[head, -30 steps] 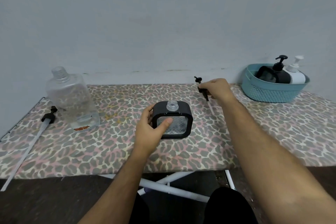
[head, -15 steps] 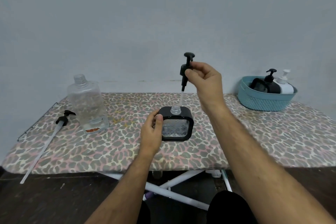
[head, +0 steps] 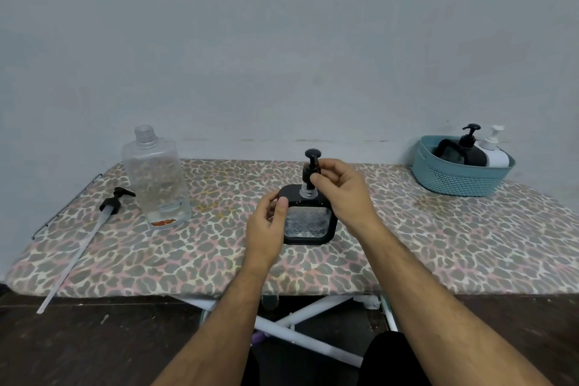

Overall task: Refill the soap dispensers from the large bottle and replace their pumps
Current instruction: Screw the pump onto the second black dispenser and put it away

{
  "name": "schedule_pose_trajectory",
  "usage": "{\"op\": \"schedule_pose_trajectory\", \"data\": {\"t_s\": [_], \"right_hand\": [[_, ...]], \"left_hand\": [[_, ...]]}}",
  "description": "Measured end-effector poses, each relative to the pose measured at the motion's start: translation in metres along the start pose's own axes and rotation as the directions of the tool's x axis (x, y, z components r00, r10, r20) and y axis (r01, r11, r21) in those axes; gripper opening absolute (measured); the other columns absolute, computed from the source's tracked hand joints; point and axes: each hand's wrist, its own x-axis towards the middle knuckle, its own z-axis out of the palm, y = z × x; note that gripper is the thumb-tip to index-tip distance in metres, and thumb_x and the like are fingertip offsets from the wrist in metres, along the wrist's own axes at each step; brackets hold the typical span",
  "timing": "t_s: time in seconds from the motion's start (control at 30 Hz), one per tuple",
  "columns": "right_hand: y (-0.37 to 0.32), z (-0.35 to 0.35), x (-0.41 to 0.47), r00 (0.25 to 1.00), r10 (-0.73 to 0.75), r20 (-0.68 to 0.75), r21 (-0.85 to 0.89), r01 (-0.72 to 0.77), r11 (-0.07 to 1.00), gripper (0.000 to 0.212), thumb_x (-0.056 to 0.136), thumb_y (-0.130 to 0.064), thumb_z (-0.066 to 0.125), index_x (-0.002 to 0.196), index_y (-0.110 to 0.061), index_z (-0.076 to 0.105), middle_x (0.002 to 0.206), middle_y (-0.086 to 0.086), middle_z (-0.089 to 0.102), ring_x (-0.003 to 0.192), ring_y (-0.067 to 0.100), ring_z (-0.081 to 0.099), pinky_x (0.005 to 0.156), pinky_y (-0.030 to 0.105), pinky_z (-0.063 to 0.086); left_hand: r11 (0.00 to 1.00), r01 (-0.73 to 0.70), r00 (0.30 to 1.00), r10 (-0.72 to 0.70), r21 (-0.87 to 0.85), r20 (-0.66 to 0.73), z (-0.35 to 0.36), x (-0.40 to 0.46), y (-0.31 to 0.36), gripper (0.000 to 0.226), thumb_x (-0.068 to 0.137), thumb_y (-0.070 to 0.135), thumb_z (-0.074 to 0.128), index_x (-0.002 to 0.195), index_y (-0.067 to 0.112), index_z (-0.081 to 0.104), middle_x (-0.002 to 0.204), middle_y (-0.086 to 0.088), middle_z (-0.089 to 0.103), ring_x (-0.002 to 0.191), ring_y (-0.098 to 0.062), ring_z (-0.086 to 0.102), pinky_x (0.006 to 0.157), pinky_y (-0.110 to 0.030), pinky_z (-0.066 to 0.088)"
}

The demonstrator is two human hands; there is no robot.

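Both hands are working over a leopard-print board (head: 438,247) standing against a plain grey wall (head: 282,41): the left hand (head: 266,226) is gripping the square dispenser (head: 308,222) mid-board, the right hand (head: 341,194) pinching its black pump (head: 311,171) above the neck.

Leopard-print padded board (head: 407,244) on white crossed legs is carrying everything. Far left: large clear plastic bottle (head: 156,180) standing upright, uncapped. Just left of it, black pump with long clear tube (head: 91,232) lying flat, tube end overhanging the near edge. Centre: square black-framed clear dispenser (head: 308,224) standing upright. Far right: teal perforated plastic basket (head: 457,174) sitting near the wall.
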Motion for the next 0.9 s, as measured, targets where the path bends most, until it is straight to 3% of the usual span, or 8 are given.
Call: {"op": "schedule_pose_trajectory", "data": {"t_s": [0.07, 0.13, 0.27, 0.4, 0.5, 0.7, 0.83, 0.9], "right_hand": [[0.007, -0.001, -0.006, 1.0, 0.01, 0.004, -0.037, -0.01, 0.999, 0.029, 0.087, -0.02, 0.068, 0.116, -0.016, 0.068, 0.106, 0.002, 0.076, 0.102, 0.019, 0.071, 0.09, 0.035, 0.056], [0.009, 0.0, -0.01, 1.0, 0.01, 0.02, -0.014, -0.01, 1.0, 0.025, 0.085, -0.023, 0.067, 0.111, -0.025, 0.07, 0.104, 0.001, 0.076, 0.1, 0.019, 0.072, 0.086, 0.028, 0.057], [0.005, 0.001, -0.013, 0.999, -0.01, 0.039, -0.011, 0.011, 1.0, 0.023, 0.087, -0.022, 0.066, 0.102, -0.038, 0.073, 0.102, 0.0, 0.076, 0.098, 0.018, 0.072, 0.081, 0.022, 0.055], [0.009, 0.0, -0.014, 0.998, -0.017, 0.063, -0.05, 0.02, 0.999, 0.024, 0.09, -0.013, 0.066, 0.109, -0.027, 0.07, 0.104, -0.003, 0.076, 0.1, 0.015, 0.072, 0.082, 0.02, 0.054], [0.008, -0.003, -0.011, 0.998, 0.005, 0.056, -0.1, 0.001, 0.995, 0.021, 0.087, -0.014, 0.07, 0.106, -0.022, 0.07, 0.101, -0.003, 0.076, 0.096, 0.014, 0.072, 0.08, 0.021, 0.054], [-0.007, -0.009, 0.0, 0.996, 0.093, 0.016, -0.295, -0.084, 0.952, 0.028, 0.072, -0.025, 0.087, 0.091, -0.026, 0.066, 0.1, -0.005, 0.072, 0.095, 0.007, 0.067, 0.08, 0.027, 0.049], [-0.018, -0.016, 0.005, 0.973, 0.174, 0.153, -0.303, -0.122, 0.945, 0.059, 0.071, -0.026, 0.085, 0.12, -0.034, 0.053, 0.113, -0.01, 0.069, 0.115, 0.003, 0.059, 0.085, 0.024, 0.046], [-0.022, -0.018, 0.006, 0.96, 0.18, 0.216, -0.241, -0.126, 0.962, 0.067, 0.076, -0.018, 0.075, 0.132, -0.036, 0.044, 0.119, -0.007, 0.07, 0.121, 0.009, 0.058, 0.097, 0.034, 0.047]], "left_hand": [[1.0, -0.004, 1.0, 0.004, 0.004, 0.002, 0.0, 0.0, 0.002, 0.043, 0.085, 0.063, 0.048, 0.116, 0.035, 0.058, 0.102, 0.017, 0.066, 0.095, 0.005, 0.064, 0.08, -0.02, 0.053], [1.0, -0.004, 1.0, 0.004, 0.001, 0.009, 0.0, -0.001, 0.003, 0.047, 0.083, 0.063, 0.047, 0.118, 0.033, 0.058, 0.101, 0.017, 0.066, 0.093, 0.008, 0.063, 0.077, -0.017, 0.052], [1.0, 0.01, 1.0, -0.01, -0.01, 0.01, -0.001, -0.001, 0.003, 0.045, 0.081, 0.063, 0.048, 0.116, 0.036, 0.057, 0.103, 0.017, 0.066, 0.093, 0.007, 0.063, 0.082, -0.021, 0.054], [1.0, 0.013, 1.0, -0.013, -0.02, 0.007, -0.001, -0.001, 0.003, 0.043, 0.083, 0.06, 0.05, 0.116, 0.034, 0.057, 0.104, 0.014, 0.067, 0.098, -0.003, 0.065, 0.087, -0.029, 0.055], [1.0, 0.018, 1.0, -0.017, -0.011, 0.006, -0.001, 0.0, 0.001, 0.031, 0.09, 0.053, 0.053, 0.115, 0.036, 0.058, 0.103, 0.014, 0.068, 0.096, 0.0, 0.065, 0.087, -0.03, 0.056], [1.0, 0.016, 1.0, -0.016, -0.013, 0.0, -0.001, 0.0, 0.001, 0.051, 0.084, 0.062, 0.051, 0.12, 0.029, 0.06, 0.104, 0.014, 0.068, 0.097, -0.002, 0.066, 0.084, -0.027, 0.055], [1.0, 0.019, 1.0, -0.019, -0.008, -0.003, -0.001, 0.0, -0.001, 0.034, 0.095, 0.047, 0.054, 0.121, 0.026, 0.061, 0.1, 0.012, 0.07, 0.091, 0.001, 0.067, 0.074, -0.019, 0.055], [0.999, 0.029, 1.0, -0.029, -0.018, -0.004, -0.001, 0.001, -0.002, 0.035, 0.095, 0.047, 0.054, 0.122, 0.025, 0.061, 0.1, 0.012, 0.07, 0.093, -0.004, 0.068, 0.077, -0.025, 0.057]]}}
